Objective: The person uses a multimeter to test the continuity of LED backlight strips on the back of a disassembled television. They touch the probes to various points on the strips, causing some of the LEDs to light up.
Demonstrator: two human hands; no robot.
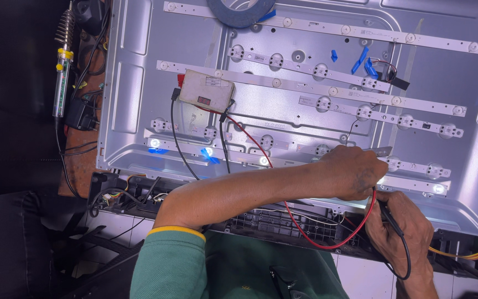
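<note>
Step in hand, by my judgement: probing the lower LED strip (416,166), some LEDs lit. Left hand (352,173) pinches the red probe; right hand (396,224) closed on the black lead (396,230). Next contact needs steady tips.

Brown workbench (78,160), white floor tiles (114,227), dark surroundings left.

Tester box (206,89) on panel (134,83) – tape roll (240,11) behind, soldering iron (62,72) left (off panel).

The person's left arm stretches bare across the frame from a green sleeve, its hand (355,173) curled knuckles-up in a closed grip. The right hand (398,227) sits just below, touching it, fingers pinched shut, wrist low.
</note>
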